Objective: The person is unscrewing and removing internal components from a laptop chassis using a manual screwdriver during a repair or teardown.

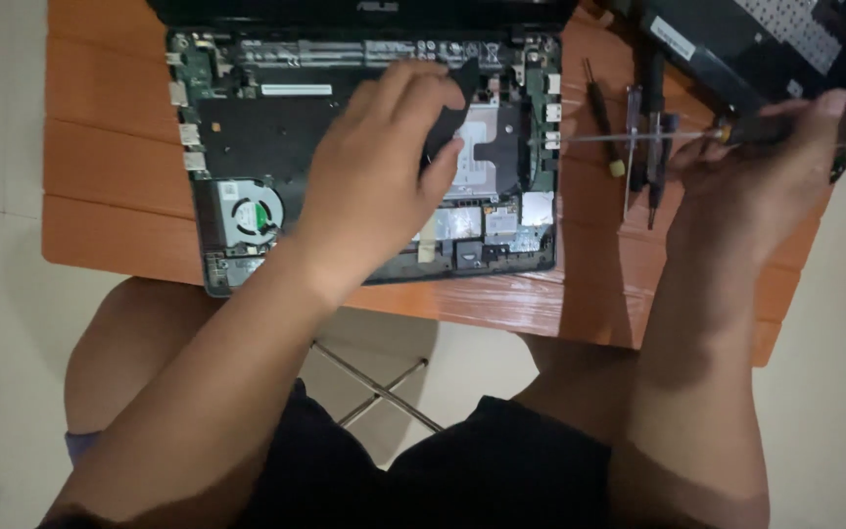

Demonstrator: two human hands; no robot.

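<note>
Screwdriver (678, 134) sits gripped in the right hand (756, 167) at the right of the wooden table (110, 167), its thin shaft lying level and pointing left toward the opened laptop (247, 127). Nearer that laptop, the left hand (374, 186) pinches a black flap (447, 122) above its metal plate (487, 147).

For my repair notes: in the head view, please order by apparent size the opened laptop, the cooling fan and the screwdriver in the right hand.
1. Opened laptop, clearly largest.
2. Screwdriver, long but thin, partly hidden by the right hand.
3. Cooling fan, smallest in length.
</note>
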